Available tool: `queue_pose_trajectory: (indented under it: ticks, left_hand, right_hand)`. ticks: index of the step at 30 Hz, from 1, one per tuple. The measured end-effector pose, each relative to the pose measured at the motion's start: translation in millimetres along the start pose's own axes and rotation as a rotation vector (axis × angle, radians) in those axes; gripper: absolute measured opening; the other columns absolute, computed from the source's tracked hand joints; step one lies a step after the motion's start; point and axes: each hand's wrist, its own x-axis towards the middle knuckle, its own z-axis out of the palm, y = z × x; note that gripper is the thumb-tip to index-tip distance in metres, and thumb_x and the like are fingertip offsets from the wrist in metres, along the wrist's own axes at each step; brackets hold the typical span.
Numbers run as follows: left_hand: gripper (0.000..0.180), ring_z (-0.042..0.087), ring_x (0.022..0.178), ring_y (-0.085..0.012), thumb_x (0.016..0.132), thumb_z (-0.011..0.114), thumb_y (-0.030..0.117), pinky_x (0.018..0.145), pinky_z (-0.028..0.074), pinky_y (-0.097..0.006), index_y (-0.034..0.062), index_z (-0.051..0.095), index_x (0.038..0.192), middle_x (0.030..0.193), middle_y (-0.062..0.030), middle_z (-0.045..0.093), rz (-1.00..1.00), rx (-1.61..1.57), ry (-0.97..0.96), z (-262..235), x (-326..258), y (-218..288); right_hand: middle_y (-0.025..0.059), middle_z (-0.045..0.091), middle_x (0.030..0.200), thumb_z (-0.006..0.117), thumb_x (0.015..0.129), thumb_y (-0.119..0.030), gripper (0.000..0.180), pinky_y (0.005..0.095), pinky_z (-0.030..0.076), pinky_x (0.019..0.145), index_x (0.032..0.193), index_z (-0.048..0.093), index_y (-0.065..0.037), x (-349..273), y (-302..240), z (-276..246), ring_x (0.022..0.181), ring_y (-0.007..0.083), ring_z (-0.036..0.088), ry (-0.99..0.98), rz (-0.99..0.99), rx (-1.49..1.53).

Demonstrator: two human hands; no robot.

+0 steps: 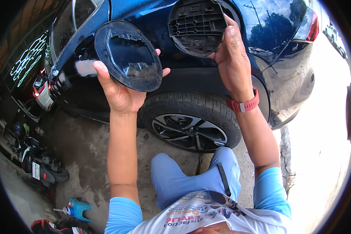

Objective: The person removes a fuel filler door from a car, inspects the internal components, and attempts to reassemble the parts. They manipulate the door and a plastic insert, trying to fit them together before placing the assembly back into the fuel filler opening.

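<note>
Two round parts are up in front of the camera, one per hand, and the head view is the only angle here.

Left hand [119, 91] holds a glossy dark blue fuel door cover [128, 55] from below, palm up, fingers wrapped behind it and thumb hooked on the left rim. So that grip is closed on the cover. Its painted face looks scuffed or broken through in the middle, and the disc tilts up and to the right.

Right hand [233, 58] pinches a black plastic backing plate [197, 25] by its lower right edge, ribbed grid side facing the camera. Also a firm hold, fingers mostly behind it. There's a red watch [243, 105] on that wrist.

Key relation: the two discs sit side by side, near each other but not touching, the backing plate higher and to the right of the cover. Both are held against the dark blue car [269, 58] above its rear wheel [189, 128].

Lower left on the concrete there's a parked motorbike [39, 163] and a blue tool [78, 208], hard to tell what kind.
</note>
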Motion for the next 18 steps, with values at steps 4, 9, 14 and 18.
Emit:
queue_pose_trajectory:
  ticks: [4, 9, 14, 18]
  left_hand:
    - [0.112, 0.047, 0.136, -0.0528, 0.084, 0.048, 0.088, 0.096, 0.048, -0.078, 0.0085, 0.026, 0.16, 0.152, -0.0304, 0.04, -0.013, -0.021, -0.031, 0, 5, 0]
    - [0.112, 0.049, 0.134, -0.0517, 0.084, 0.047, 0.088, 0.096, 0.049, -0.076, 0.0074, 0.027, 0.159, 0.15, -0.0313, 0.042, -0.017, -0.005, -0.046, 2, 11, 0]
    - [0.112, 0.055, 0.13, -0.0498, 0.085, 0.048, 0.088, 0.095, 0.052, -0.073, 0.0042, 0.03, 0.157, 0.146, -0.0304, 0.048, 0.008, 0.064, -0.04, 9, 17, 2]
    - [0.112, 0.057, 0.128, -0.0479, 0.085, 0.048, 0.087, 0.095, 0.053, -0.072, 0.0026, 0.032, 0.156, 0.144, -0.0293, 0.05, 0.015, 0.073, -0.026, 12, 20, 1]
  right_hand:
    - [-0.0069, 0.047, 0.077, 0.04, 0.113, -0.043, 0.055, 0.0225, 0.053, 0.072, 0.156, 0.039, -0.009, -1, -3, 2, 0.065, -0.0001, 0.043, 0.036, 0.011, 0.039]
    - [-0.0095, 0.036, 0.069, 0.041, 0.113, -0.041, 0.054, 0.0221, 0.053, 0.071, 0.156, 0.039, -0.008, -2, -6, 9, 0.059, -0.0011, 0.032, 0.045, 0.007, 0.1]
    - [-0.0092, 0.035, 0.068, 0.041, 0.112, -0.041, 0.055, 0.025, 0.058, 0.079, 0.156, 0.038, -0.008, 0, -6, 10, 0.058, -0.0019, 0.033, -0.003, -0.008, 0.113]
    - [-0.0089, 0.035, 0.068, 0.041, 0.113, -0.04, 0.054, 0.0264, 0.06, 0.082, 0.156, 0.037, -0.008, -1, -7, 10, 0.058, -0.0029, 0.033, -0.016, -0.001, 0.091]
